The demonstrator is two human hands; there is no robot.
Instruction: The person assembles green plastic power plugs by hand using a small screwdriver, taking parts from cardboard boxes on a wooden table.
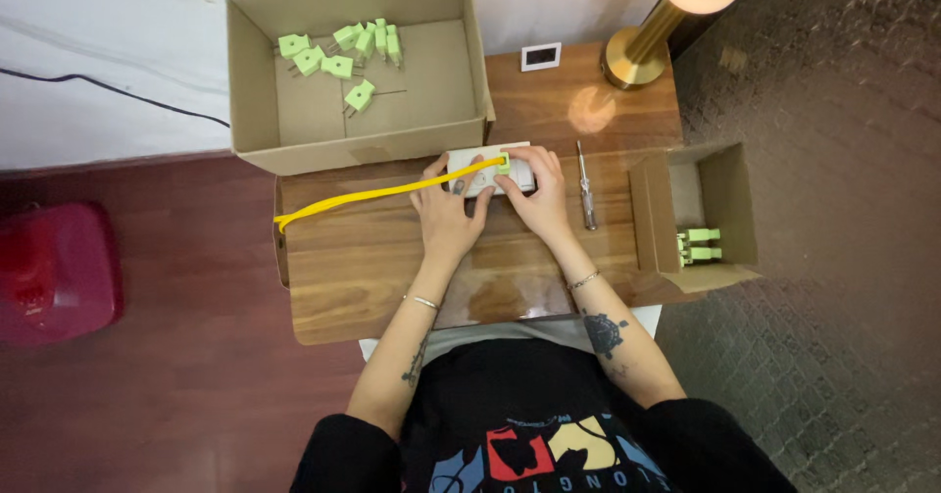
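Both hands on the white socket block point(487, 172) on the table point(372, 258): left hand point(446, 214) and right hand point(537, 199) fingers clamped on it, green plug point(503, 164) with yellow cord point(382, 193) sits in it.

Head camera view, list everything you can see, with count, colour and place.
Power strip: one, white, table's far edge, under both hands.
Cord: one, yellow, running left from the strip.
Green plugs: about eight, in the large cardboard box at back.
Plugs in small box: two or three, green, inside the small cardboard box at right.
Screwdriver: one, clear handle, right of the hands.
Lamp: one, brass, far right corner.
Table: one, wooden.
Red object: one, floor at left.
Left hand: on the strip.
Right hand: on the strip.
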